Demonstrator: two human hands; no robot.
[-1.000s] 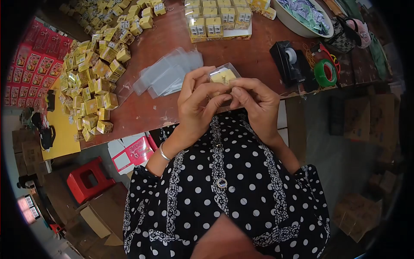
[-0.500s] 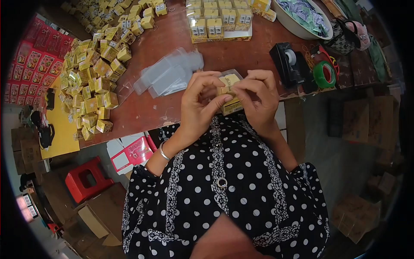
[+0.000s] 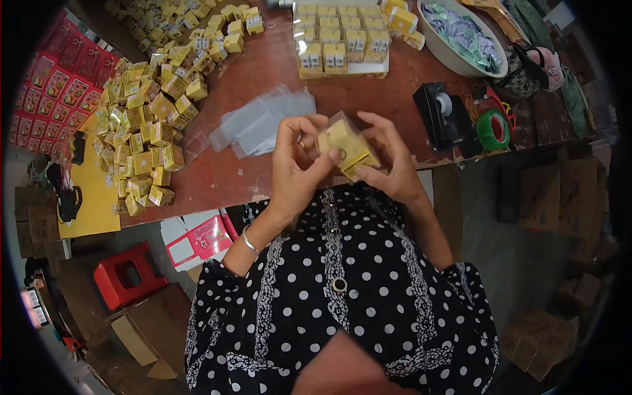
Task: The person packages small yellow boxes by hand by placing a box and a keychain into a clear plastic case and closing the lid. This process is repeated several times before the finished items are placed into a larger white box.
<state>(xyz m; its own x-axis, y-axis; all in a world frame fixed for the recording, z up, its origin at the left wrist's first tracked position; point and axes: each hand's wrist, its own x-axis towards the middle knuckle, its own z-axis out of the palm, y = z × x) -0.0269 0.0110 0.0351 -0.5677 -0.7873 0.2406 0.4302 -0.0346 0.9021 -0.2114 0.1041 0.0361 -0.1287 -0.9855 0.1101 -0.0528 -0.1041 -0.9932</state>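
Both my hands hold one small yellow box (image 3: 347,146) inside a clear plastic case, just above the near edge of the red-brown table (image 3: 243,171). My left hand (image 3: 297,164) grips its left end, thumb on the front face. My right hand (image 3: 388,161) cups its right side and underside, fingers spread behind it. The box is tilted, one long face turned up toward me.
A heap of small yellow boxes (image 3: 148,125) lies at the left. Flat clear sleeves (image 3: 260,122) lie mid-table. Packed boxes in rows (image 3: 339,39) stand at the back. A black tape dispenser (image 3: 441,112), green tape roll (image 3: 494,128) and white bowl (image 3: 461,36) are at right.
The cased box has been turned from end-on to tilted with a long face showing. My right fingers have opened out around it, and both hands sit slightly lower and more apart.
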